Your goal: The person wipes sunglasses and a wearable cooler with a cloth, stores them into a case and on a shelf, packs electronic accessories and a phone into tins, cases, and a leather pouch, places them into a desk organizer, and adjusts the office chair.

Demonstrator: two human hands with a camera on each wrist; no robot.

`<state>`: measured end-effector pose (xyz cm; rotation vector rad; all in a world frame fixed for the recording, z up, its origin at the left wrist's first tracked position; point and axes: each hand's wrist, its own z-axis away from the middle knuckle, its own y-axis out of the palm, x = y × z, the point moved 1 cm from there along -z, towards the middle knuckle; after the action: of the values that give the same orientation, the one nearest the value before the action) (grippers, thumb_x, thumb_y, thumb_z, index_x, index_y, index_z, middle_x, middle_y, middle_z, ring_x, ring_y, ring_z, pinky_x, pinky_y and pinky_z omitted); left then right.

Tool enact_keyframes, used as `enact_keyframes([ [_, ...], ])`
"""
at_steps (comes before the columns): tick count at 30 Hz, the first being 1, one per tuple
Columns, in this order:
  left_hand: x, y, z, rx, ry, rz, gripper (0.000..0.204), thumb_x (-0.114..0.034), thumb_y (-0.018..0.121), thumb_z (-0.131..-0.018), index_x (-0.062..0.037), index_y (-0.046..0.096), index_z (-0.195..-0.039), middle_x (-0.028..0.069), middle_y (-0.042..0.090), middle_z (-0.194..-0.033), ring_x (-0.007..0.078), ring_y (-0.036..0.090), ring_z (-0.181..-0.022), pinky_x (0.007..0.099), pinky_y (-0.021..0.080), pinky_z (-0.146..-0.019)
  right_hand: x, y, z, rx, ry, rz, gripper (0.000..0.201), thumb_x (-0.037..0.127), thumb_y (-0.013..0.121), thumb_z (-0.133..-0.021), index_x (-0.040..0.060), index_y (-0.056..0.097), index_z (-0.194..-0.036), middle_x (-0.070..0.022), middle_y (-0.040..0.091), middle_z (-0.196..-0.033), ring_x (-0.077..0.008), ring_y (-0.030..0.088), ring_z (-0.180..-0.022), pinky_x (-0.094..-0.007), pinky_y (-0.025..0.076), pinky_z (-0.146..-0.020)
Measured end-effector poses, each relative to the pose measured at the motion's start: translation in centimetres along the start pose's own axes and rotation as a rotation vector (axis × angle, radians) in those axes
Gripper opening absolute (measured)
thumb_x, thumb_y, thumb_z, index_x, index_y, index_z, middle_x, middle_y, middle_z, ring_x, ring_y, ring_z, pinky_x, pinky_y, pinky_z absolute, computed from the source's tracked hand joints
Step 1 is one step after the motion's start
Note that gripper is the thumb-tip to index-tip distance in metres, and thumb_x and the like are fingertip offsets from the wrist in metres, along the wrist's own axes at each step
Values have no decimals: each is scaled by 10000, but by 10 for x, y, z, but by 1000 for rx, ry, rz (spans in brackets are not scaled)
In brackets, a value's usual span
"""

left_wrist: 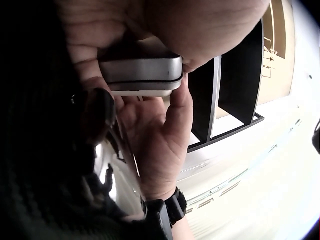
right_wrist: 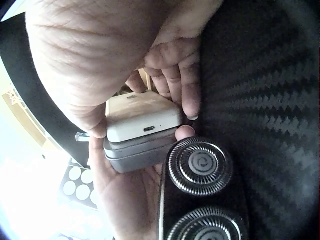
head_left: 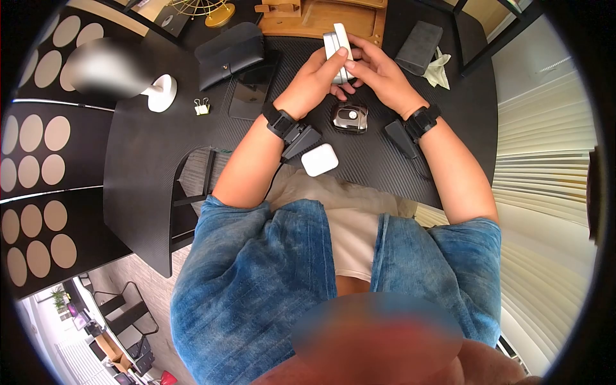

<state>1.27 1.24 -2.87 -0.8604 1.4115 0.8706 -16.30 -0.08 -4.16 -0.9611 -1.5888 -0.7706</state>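
Note:
Both hands hold a silver metal tin [right_wrist: 135,156] with a white device [right_wrist: 145,118] lying flat against it; a small port shows on the device's edge in the right wrist view. The left hand [head_left: 312,79] grips the pair from the left, thumb across the top. From the other side the right hand [head_left: 385,76] pinches them, its thumb near the left thumb. Below the hands on the desk lies a shiny dark shaver [head_left: 350,118] with round heads. A white case [head_left: 319,160] rests nearer the body.
A black pouch [head_left: 231,55], a dark flat tablet [head_left: 249,93] and a binder clip [head_left: 202,106] lie left. Behind the hands is a wooden tray [head_left: 321,32]. On the right are a dark grey box [head_left: 419,47] and crumpled tissue [head_left: 437,70]. A white lamp base [head_left: 162,94] stands far left.

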Motion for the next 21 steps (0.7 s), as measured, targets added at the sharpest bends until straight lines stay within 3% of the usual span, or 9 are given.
enact_keyframes([
  [21, -1, 1, 0, 7, 20, 10, 569, -477, 420, -1019, 25, 479, -1280, 116, 629, -983, 155, 642, -782, 274, 559, -642, -1, -1, -1, 17, -5, 13, 623, 264, 632, -960, 41, 359, -1474, -84, 587, -1199, -120, 594, -997, -248, 481, -797],
])
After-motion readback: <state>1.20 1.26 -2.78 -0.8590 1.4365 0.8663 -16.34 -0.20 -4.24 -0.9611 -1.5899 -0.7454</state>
